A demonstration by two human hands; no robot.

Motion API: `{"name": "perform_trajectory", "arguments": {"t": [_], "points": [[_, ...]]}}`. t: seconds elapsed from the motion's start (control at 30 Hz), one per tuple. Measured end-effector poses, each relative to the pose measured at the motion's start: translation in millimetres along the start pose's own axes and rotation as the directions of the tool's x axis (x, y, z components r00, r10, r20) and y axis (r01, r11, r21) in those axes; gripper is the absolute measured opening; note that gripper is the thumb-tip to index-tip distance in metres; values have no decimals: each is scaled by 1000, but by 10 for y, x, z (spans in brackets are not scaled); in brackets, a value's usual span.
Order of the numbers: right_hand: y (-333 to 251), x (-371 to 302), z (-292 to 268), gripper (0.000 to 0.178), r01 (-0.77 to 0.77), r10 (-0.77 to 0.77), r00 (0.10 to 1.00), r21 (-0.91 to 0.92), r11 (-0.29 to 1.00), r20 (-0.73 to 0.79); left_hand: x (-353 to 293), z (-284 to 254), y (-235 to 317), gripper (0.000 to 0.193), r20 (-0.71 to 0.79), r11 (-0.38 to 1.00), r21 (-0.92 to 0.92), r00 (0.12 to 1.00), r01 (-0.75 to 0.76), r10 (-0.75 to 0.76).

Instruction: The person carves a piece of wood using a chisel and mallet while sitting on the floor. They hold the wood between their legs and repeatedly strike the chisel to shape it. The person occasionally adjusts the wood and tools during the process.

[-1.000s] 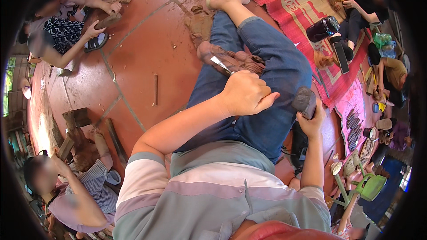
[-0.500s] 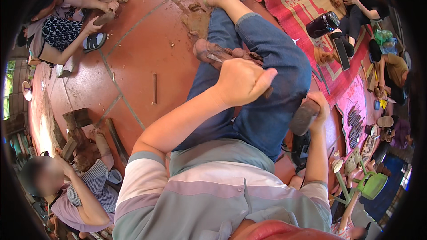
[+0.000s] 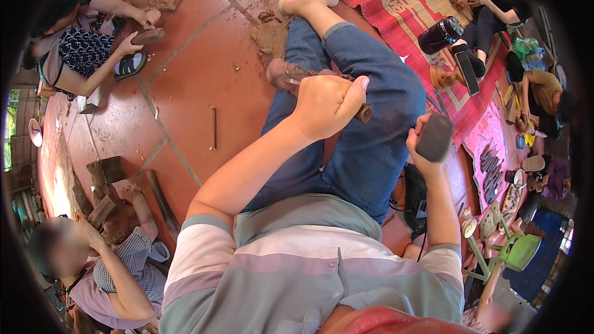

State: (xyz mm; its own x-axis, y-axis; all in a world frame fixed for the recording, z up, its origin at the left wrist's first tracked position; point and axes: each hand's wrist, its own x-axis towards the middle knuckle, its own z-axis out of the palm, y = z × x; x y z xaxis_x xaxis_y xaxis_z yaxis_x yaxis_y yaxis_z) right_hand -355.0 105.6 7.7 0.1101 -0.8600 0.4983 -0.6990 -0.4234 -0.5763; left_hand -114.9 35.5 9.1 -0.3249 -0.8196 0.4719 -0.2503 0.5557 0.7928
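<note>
Across my legs lies a reddish-brown carved wooden piece (image 3: 278, 75), rounded at its left end and partly covered by my left hand. My left hand (image 3: 328, 108) is closed in a fist round a chisel (image 3: 365, 113). Its round brown butt sticks out below the thumb, while the fist hides most of the tool. To the right, beside my knee, my right hand (image 3: 424, 151) grips a dark wooden mallet (image 3: 435, 138). The mallet's blunt face points up toward the head view, apart from the chisel.
Red tiles carry a thin rod (image 3: 213, 128) and wood chips. At left, one person works with a mallet (image 3: 148, 36); another sits lower down. To the right are a red mat (image 3: 396, 15), a black flask (image 3: 440, 34), a phone (image 3: 467, 73), several chisels (image 3: 491, 173) and a green stool (image 3: 520, 252).
My right hand has risen, and the mallet has swung up and slightly right. My left fist has shifted a little left and down, showing more of the chisel's butt.
</note>
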Motion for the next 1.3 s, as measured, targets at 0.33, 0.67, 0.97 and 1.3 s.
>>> {"name": "perform_trajectory", "arguments": {"t": [0.33,0.67,0.97,1.3], "points": [[-26,-114,-75,43,-117,116,993,19,993,30,-81,-207,83,42,-42,940,-336,996,59,-78],[-33,-38,-69,32,173,-167,979,-48,984,114,-43,198,124,34,-83,974,79,972,-212,218],[-35,36,-16,31,156,-152,983,-25,987,100,-38,181,-20,38,-115,987,100,984,-125,136],[-58,92,-84,37,83,-84,996,81,993,14,-21,130,-34,39,-125,994,52,987,-100,105]]}}
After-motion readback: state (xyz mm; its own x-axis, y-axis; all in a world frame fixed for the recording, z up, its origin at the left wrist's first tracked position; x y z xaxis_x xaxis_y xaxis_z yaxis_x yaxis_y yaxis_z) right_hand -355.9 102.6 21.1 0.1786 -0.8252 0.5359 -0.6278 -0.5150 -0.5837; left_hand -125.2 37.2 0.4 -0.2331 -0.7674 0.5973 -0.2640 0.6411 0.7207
